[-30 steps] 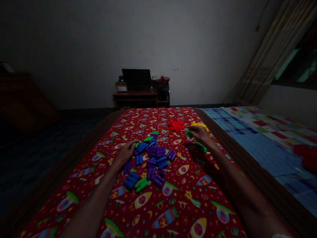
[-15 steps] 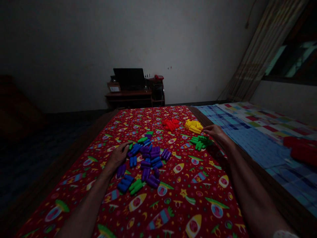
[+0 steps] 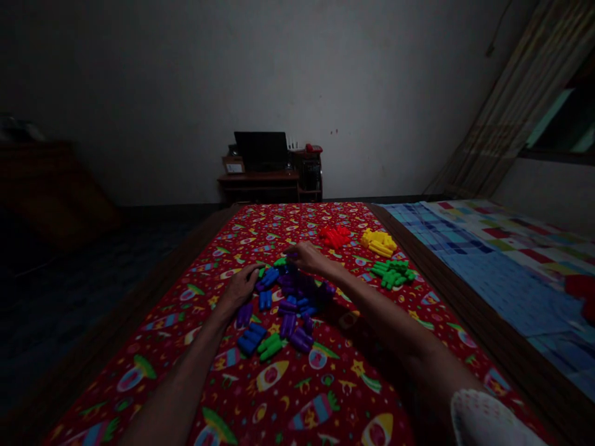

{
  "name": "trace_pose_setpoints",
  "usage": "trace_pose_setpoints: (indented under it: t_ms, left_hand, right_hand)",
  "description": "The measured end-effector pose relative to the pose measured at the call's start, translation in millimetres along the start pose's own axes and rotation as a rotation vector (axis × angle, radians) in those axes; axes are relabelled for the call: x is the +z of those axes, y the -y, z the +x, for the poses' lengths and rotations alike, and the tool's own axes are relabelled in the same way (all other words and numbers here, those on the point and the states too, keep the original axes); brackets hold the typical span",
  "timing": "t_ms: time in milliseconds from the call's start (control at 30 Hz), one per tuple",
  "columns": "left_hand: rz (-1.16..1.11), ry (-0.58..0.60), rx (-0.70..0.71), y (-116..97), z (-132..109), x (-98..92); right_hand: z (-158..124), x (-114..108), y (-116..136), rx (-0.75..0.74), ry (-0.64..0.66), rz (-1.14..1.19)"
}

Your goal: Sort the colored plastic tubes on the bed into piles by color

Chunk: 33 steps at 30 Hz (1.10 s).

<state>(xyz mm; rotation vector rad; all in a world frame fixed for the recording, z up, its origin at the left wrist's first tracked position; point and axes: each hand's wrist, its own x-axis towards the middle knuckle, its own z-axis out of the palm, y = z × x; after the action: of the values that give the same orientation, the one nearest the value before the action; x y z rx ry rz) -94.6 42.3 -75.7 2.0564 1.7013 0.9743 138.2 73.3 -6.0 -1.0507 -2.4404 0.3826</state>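
A mixed pile of purple, blue and green plastic toy blocks [image 3: 288,325] lies on the red patterned cloth. At the pile's far left edge my left hand [image 3: 242,286] rests on the cloth, its fingers closed around a small green block [image 3: 261,272]. My right hand [image 3: 310,257] reaches across the far side of the pile, fingers bent down and drawn together at a purple block [image 3: 292,254]. What lies between those fingertips is mostly hidden. Another green block [image 3: 280,262] sits just below them. My right forearm and its shadow cover part of the pile.
Farther right stand separate groups of red blocks [image 3: 334,236], yellow blocks [image 3: 379,242] and green blocks [image 3: 393,273]. The red cloth [image 3: 320,402] covers a long surface with dark brown edges. A bed with blue checked bedding [image 3: 469,272] adjoins it. A desk with a monitor [image 3: 261,150] stands at the wall.
My right hand has moved left from beside the yellow and green groups to the mixed pile. My left hand stays at the same green block. The view has turned slightly left.
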Motion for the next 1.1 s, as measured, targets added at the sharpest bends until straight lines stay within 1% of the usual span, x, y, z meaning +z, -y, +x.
trace_pose_setpoints:
  t_ms: [67, 133, 167, 233, 300, 400, 467, 533, 633, 733, 833, 900, 933, 1000, 1033, 1100]
  left_hand:
    - [-0.003, -0.003, 0.007, 1.4, 0.1, 1.1]
    - [-0.006, -0.003, 0.013, 2.7, 0.4, 1.7]
    - [-0.010, -0.003, 0.013, 3.1, 0.5, 1.8]
    - [-0.022, -0.002, 0.011, 3.0, 0.6, 1.7]
    - [-0.036, 0.016, 0.019, 1.3, 0.1, 1.1]
    - [-0.041, 0.058, 0.057, -3.8, -1.2, -0.3]
    - [-0.035, 0.073, 0.063, -6.8, -1.7, -1.3]
    - [-0.027, 0.084, 0.053, -7.6, -1.3, -1.5]
    - [-0.027, 0.076, 0.038, -4.3, 1.2, 0.0]
    - [-0.027, 0.047, 0.032, 1.9, 4.1, 2.3]
    - [-0.011, 0.027, 0.022, 6.8, 5.0, 2.6]
    - [-0.005, 0.024, 0.016, 8.3, 4.6, 1.8]
    - [-0.003, 0.025, 0.016, 8.5, 4.2, 1.4]
    - [-0.003, 0.026, 0.014, 7.9, 3.5, 0.9]
    - [-0.004, 0.028, 0.014, 7.1, 3.2, 0.9]
    - [-0.008, 0.032, 0.012, 5.1, 2.9, 1.0]
  right_hand:
    - [19.0, 18.2, 9.5, -0.035, 0.115, -0.123]
    - [27.2, 29.1, 13.6, -0.049, 0.200, -0.221]
    - [27.6, 31.6, 13.7, -0.056, 0.211, -0.240]
    - [21.9, 30.9, 10.3, -0.083, 0.161, -0.215]
    - [8.9, 22.6, 2.8, -0.101, 0.058, -0.132]
    - [-23.1, -1.5, -14.7, -0.057, -0.105, -0.026]
    - [-51.3, -22.8, -29.8, 0.023, -0.182, -0.021]
    - [-81.7, -45.4, -46.3, 0.149, -0.245, -0.071]
    - [-123.0, -75.3, -68.3, 0.343, -0.254, -0.202]
    - [-149.7, -93.3, -79.2, 0.491, -0.168, -0.351]
    - [-160.6, -97.8, -78.8, 0.617, -0.029, -0.409]
    - [-162.4, -97.1, -75.9, 0.675, 0.008, -0.448]
    - [-162.4, -96.6, -74.3, 0.687, -0.005, -0.474]
    - [-160.9, -95.8, -70.9, 0.677, -0.076, -0.516]
    - [-159.1, -95.2, -68.7, 0.651, -0.119, -0.521]
    - [-151.7, -92.7, -62.0, 0.550, -0.181, -0.484]
